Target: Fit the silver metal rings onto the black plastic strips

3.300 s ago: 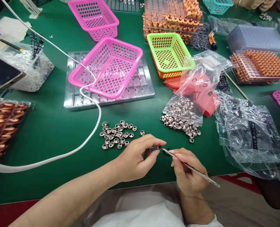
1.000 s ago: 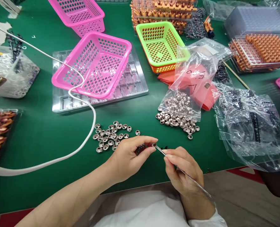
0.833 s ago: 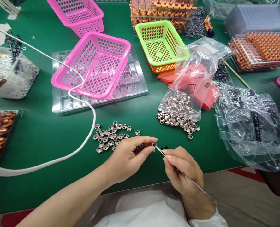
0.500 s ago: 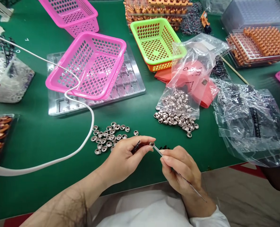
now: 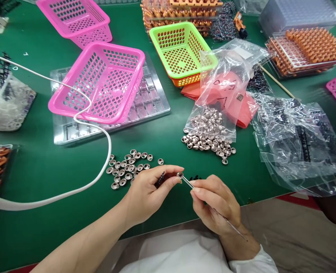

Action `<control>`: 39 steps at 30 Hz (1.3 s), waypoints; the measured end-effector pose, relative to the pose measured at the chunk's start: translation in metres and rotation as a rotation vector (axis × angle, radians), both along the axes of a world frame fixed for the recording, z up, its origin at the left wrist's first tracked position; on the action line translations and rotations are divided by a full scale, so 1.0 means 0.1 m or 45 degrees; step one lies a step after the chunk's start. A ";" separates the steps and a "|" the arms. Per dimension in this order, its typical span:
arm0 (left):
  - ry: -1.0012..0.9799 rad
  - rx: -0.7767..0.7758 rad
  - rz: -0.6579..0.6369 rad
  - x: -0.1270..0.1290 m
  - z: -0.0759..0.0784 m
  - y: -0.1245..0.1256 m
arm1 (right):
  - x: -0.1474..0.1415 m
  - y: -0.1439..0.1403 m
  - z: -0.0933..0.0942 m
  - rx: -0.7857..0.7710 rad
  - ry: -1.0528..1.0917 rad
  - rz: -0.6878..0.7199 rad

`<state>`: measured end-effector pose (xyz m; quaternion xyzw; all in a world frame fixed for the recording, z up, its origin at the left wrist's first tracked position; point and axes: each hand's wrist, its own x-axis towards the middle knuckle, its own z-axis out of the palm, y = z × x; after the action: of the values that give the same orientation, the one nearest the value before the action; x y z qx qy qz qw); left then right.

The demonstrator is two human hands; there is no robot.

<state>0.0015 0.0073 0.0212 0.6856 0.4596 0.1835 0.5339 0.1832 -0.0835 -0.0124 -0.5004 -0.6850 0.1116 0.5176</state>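
Left hand (image 5: 149, 191) pinches a small metal cap (image 5: 180, 175) between thumb and forefinger, with a dark strip (image 5: 160, 179) tucked under the fingers. Right hand (image 5: 216, 204) grips a thin metal probe (image 5: 213, 207), its tip at the cap, near the green table's (image 5: 42, 167) near edge. Loose caps (image 5: 128, 168) lie just left; a bag of caps (image 5: 210, 127) lies farther right.

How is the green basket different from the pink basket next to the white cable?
The green basket sits flat on the table, nested in an orange one; the pink basket is tilted, propped on a clear tray. The pink basket looks bigger than the green basket. The white cable crosses the pink basket's rim, but nothing touches the green one. Both are hole-patterned plastic and look empty.
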 end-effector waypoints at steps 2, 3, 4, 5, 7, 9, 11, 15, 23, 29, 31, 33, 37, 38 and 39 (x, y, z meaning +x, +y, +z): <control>0.007 -0.005 0.006 0.00 0.01 0.00 | 0.00 0.00 0.00 -0.004 0.001 -0.009; 0.009 -0.009 0.010 0.01 0.02 0.00 | 0.00 0.00 0.00 -0.010 0.000 -0.012; 0.009 -0.011 0.011 0.01 0.02 0.00 | 0.00 0.00 0.01 -0.017 -0.003 -0.012; 0.008 -0.012 0.010 0.01 0.02 0.00 | 0.00 0.00 0.01 -0.020 -0.007 -0.008; 0.004 -0.010 0.003 0.01 0.02 0.01 | 0.01 0.00 0.01 -0.016 -0.007 0.002; -0.001 -0.004 -0.006 0.01 0.02 0.01 | 0.02 -0.01 0.01 -0.008 0.007 -0.003; -0.003 0.002 -0.008 0.01 0.01 0.01 | 0.02 -0.02 0.01 -0.007 0.027 -0.025; -0.002 0.023 -0.009 0.01 0.01 0.01 | 0.02 -0.01 0.03 -0.017 0.029 -0.032; -0.015 0.040 -0.029 0.00 -0.01 -0.01 | 0.00 0.01 0.04 -0.054 0.011 -0.043; -0.008 0.099 -0.048 -0.01 -0.04 -0.01 | -0.01 0.02 0.02 -0.030 0.011 -0.038; -0.008 0.129 -0.047 -0.01 -0.04 -0.02 | -0.01 0.02 0.03 -0.031 -0.007 -0.044; -0.004 0.152 -0.048 -0.01 -0.04 -0.03 | -0.01 0.03 0.03 -0.032 -0.023 -0.045; 0.006 0.201 -0.035 0.01 -0.03 -0.04 | -0.02 0.03 0.03 -0.009 -0.031 -0.048; 0.006 0.214 -0.029 0.01 -0.04 -0.04 | -0.02 0.03 0.02 -0.010 -0.030 -0.046; 0.006 0.224 -0.024 0.01 -0.04 -0.05 | -0.02 0.03 0.02 -0.013 -0.030 -0.044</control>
<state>0.0029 0.0026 0.0169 0.7346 0.4365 0.2165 0.4721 0.1807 -0.0803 -0.0104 -0.5161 -0.6817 0.1004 0.5088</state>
